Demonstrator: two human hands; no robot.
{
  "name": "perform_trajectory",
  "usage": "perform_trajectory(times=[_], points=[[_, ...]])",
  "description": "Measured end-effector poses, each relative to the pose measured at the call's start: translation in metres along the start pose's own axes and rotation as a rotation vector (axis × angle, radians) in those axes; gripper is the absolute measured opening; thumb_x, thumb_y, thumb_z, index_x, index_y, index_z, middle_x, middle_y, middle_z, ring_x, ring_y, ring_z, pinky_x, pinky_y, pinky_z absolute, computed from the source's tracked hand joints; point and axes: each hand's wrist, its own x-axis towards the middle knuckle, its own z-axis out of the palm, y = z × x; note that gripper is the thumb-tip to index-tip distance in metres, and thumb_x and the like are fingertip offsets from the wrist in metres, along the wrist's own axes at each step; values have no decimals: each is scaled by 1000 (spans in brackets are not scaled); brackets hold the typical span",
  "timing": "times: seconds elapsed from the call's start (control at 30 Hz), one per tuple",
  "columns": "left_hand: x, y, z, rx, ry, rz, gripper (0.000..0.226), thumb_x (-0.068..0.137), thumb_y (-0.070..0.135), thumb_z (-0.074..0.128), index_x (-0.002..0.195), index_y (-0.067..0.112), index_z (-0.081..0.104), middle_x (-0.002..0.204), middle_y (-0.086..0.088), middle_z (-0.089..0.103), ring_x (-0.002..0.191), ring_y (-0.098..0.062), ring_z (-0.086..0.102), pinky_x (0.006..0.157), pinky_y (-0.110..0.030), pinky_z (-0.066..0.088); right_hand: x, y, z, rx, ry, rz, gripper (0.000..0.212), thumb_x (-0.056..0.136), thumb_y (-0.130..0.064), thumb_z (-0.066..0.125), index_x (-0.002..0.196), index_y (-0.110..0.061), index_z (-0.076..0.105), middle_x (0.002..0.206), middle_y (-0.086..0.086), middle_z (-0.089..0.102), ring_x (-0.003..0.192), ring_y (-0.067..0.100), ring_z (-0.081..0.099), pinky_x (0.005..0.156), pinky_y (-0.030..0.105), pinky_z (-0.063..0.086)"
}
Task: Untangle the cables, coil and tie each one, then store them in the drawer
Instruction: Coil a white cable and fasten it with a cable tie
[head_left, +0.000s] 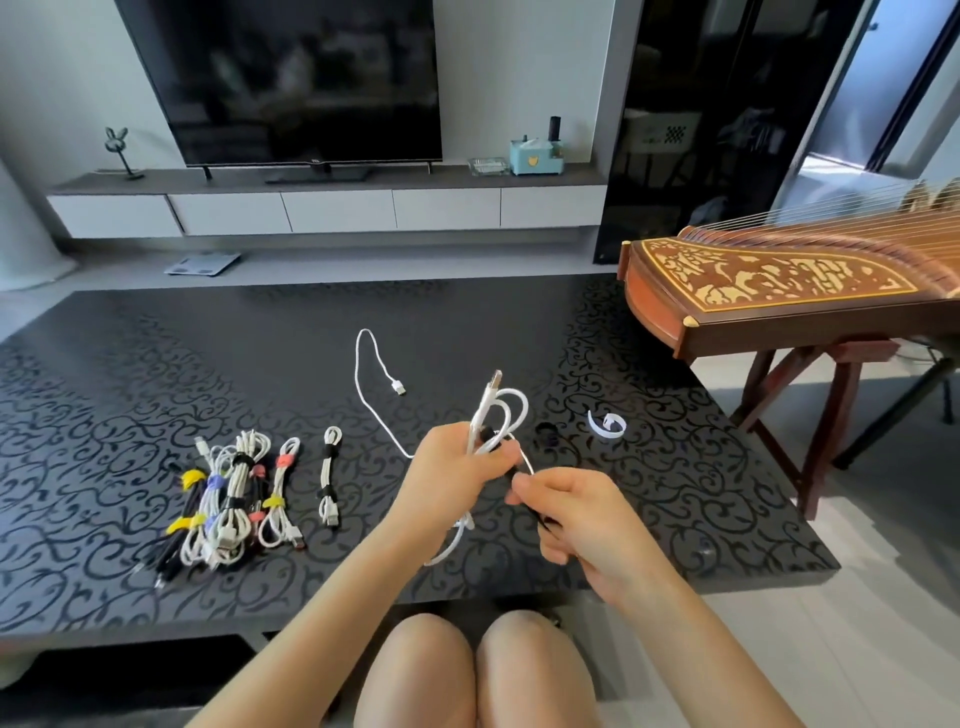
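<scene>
The white USB cable (497, 415) hangs looped above the desk (156, 364), with the left hand (452, 467) grip clenched round its loops and its tail trailing on the desk. The right hand (576, 514) grip pinches a black tie (540, 521). Tied cable bundles (228, 499) lie to the left.

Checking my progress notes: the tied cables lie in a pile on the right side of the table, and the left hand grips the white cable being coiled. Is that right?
One slip: the head view shows the tied cables on the left side of the table, not the right. The left hand does grip the white cable being coiled.
</scene>
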Motion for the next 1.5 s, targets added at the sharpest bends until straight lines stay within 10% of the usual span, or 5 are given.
perform_trajectory(times=[0.2, 0.47, 1.07, 1.27, 1.5], points=[[-18, 10, -6, -94, -156, -189, 25, 96, 36, 45, 84, 15, 50, 47, 15, 33, 39, -3, 26, 39, -14, 24, -7, -9, -6, 198, 286, 127, 22, 86, -3, 57, 64, 0, 55, 39, -1, 24, 33, 12, 19, 37, 21, 16], [-43, 20, 1, -35, -190, -233, 56, 99, 33, 33, 62, 14, 69, 45, 8, 29, 41, -9, 22, 43, -20, 23, -22, -24, 7, 138, -15, 3, 21, 88, -7, 54, 69, -1, 59, 52, 9, 37, 40, 12, 21, 39, 23, 22], [-37, 10, 0, -35, 361, 88, 18, 93, 23, 55, 84, 21, 71, 45, 14, 49, 42, -1, 39, 48, -16, 31, -66, -12, 4, 195, -132, -357, 18, 92, -6, 53, 106, -6, 64, 98, 9, 73, 79, 15, 65, 72, 23, 53], [-43, 6, 8, 401, 278, 135, 18, 92, 34, 53, 77, 36, 62, 63, 16, 62, 66, -2, 57, 62, -27, 44, -54, -42, 5, -344, 180, -695, 21, 82, -3, 68, 83, -23, 74, 77, -9, 69, 64, 6, 59, 58, 15, 46], [-50, 16, 7, 399, 186, 140, 19, 95, 32, 51, 93, 28, 69, 83, 10, 69, 84, -8, 62, 79, -34, 50, -37, -53, 2, -29, 150, -430, 11, 84, -8, 68, 85, -17, 74, 48, -7, 57, 41, 6, 42, 48, 15, 44]])
